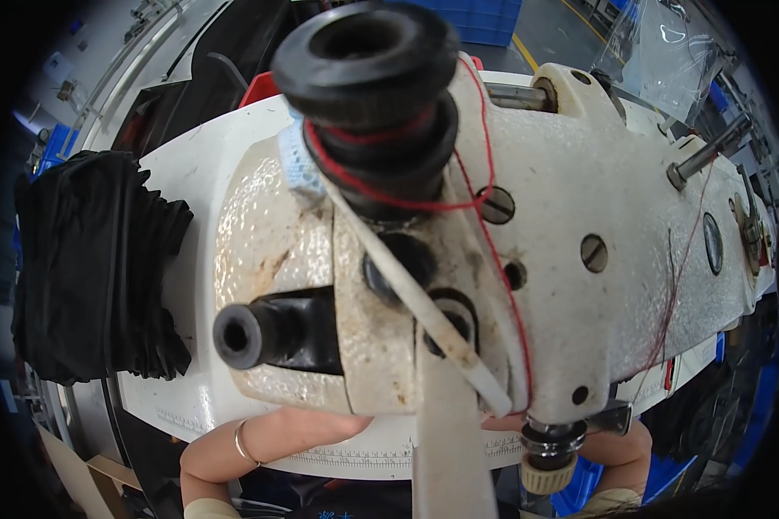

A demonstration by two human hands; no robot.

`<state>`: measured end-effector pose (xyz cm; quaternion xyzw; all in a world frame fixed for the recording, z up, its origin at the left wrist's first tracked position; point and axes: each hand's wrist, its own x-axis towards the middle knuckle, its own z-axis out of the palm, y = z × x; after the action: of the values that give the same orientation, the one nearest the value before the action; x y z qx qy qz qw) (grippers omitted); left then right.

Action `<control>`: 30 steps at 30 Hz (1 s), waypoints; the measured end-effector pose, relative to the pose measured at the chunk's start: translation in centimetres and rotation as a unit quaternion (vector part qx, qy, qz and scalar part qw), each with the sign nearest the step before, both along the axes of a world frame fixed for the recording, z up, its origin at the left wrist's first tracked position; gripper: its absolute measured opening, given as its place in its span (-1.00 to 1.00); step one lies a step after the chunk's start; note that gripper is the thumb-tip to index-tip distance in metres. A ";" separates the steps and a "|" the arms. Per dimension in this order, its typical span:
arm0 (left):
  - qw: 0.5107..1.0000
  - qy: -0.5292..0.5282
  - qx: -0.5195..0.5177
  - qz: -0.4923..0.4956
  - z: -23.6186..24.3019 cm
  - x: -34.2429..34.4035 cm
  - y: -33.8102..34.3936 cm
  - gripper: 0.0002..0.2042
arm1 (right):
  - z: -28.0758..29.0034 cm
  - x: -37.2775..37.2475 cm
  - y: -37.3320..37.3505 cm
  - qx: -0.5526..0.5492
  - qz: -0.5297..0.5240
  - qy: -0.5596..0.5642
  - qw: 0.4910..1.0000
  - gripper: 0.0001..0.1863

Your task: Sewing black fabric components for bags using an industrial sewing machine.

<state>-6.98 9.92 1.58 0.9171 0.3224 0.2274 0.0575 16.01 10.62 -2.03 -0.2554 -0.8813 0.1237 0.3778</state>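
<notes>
A white sewing machine head (545, 173) fills the middle of the view and covers most of both hands. My left forearm, with a bracelet (241, 441) on it, reaches in from below. Only the wrist end of my left hand (342, 426) shows under the machine's front edge; its fingers are hidden. Of my right hand (500, 423), just a sliver appears beside the tension knob (549, 471). Whether either hand holds anything cannot be seen. Red thread (519, 329) loops round a black spool-shaped part (368, 65) on top and runs down the machine.
A thick stack of black cloth pieces (95, 268) lies on the left of the white table (177, 169). A printed ruler strip (355, 456) follows the near table edge. Beyond the machine stand a blue crate (476, 19) and a clear plastic bag (653, 56).
</notes>
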 end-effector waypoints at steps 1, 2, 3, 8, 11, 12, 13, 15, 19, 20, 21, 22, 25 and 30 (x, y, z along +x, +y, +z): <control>1.000 0.000 0.009 -0.020 -0.5 0.1 0.1 -0.71 | 0.2 0.3 -0.2 -0.006 -0.006 -0.023 1.000 -0.82; 0.999 0.000 0.018 -0.038 -0.9 0.2 0.2 -0.71 | 0.5 0.5 -0.4 -0.013 -0.011 -0.045 0.999 -0.82; 0.999 0.001 0.017 -0.038 -1.4 0.1 0.0 -0.71 | 0.4 0.5 -0.3 -0.013 -0.010 -0.044 0.999 -0.82; 0.998 0.031 -0.028 -0.042 -2.1 0.0 -0.3 -0.73 | 0.4 0.9 -0.4 -0.001 -0.010 -0.043 0.999 -0.81; 0.997 0.046 -0.049 -0.028 -1.6 -0.9 -0.6 -0.73 | 0.1 -0.7 -0.5 -0.047 -0.034 0.006 0.998 -0.81; 0.997 0.041 -0.056 -0.034 -1.7 -0.8 -0.4 -0.73 | 0.1 -0.5 -0.5 -0.049 -0.037 0.003 0.998 -0.81; 0.997 0.038 -0.064 -0.038 -1.8 -0.8 -0.3 -0.73 | -0.1 -0.3 -0.3 -0.026 -0.024 -0.010 0.999 -0.80; 0.996 0.035 -0.079 -0.039 -1.8 -1.0 0.0 -0.74 | -0.5 -0.6 0.1 -0.004 -0.006 -0.020 1.000 -0.80; 0.993 0.012 -0.099 -0.062 -1.2 -0.4 0.5 -0.73 | -0.8 0.2 -0.3 0.049 -0.099 -0.055 0.992 -0.89; 0.993 0.010 -0.105 -0.061 -1.0 -0.5 0.5 -0.73 | -1.8 0.7 -0.4 0.041 -0.127 -0.060 0.989 -0.84; 0.993 0.008 -0.104 -0.062 -0.7 -0.2 0.6 -0.73 | -3.8 1.1 -0.1 0.022 -0.153 -0.011 0.988 -0.74; 0.993 -0.013 -0.100 -0.055 -0.3 0.3 0.8 -0.73 | -5.4 1.9 -0.4 0.023 -0.155 -0.014 0.988 -0.74; 0.995 -0.017 -0.098 -0.017 0.7 -0.3 0.6 -0.72 | -6.8 1.0 1.9 -0.527 -0.146 0.078 0.833 -0.78; 0.998 -0.011 -0.047 -0.036 0.8 0.5 1.4 -0.67 | -3.2 -1.5 1.4 0.123 -0.087 -0.021 0.988 -0.89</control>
<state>-6.53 11.33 2.40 0.9220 0.2987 0.2196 0.1119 14.47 12.02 -5.22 -0.2855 -0.8721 -0.0243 0.3966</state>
